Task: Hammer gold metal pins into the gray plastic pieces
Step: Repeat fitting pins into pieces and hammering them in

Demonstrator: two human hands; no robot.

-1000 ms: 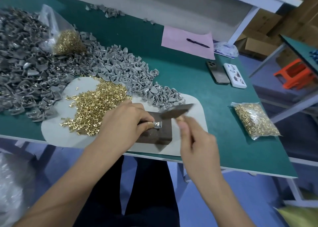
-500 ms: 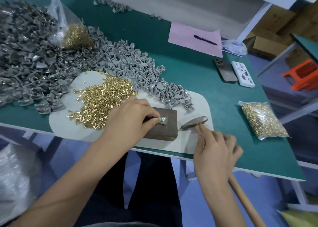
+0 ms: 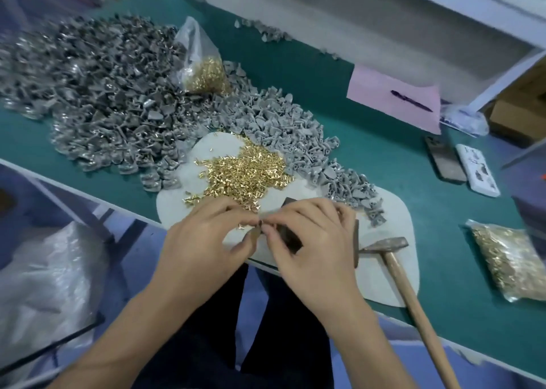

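Gray plastic piece [image 3: 256, 232] pinched between left hand [image 3: 204, 241] and right hand [image 3: 310, 247] over the block [image 3: 291, 241], hammer [image 3: 387, 245] parked alongside, loads of gold pins [image 3: 245, 176] and unpinned gray pieces [image 3: 295, 128] left tbh.

We see a pink sheet [image 3: 393, 99] with a pen [image 3: 411, 100] on the green table [image 3: 369, 152], two phones [image 3: 445, 162] beside it.

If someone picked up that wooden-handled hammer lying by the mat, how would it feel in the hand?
The wooden-handled hammer with the dark metal head would probably feel head-heavy, since its metal head sits at one end of a long, slim handle. It looks stiff, not floppy. The handle juts past the edge of the green table, so a careless nudge there might tip it off.
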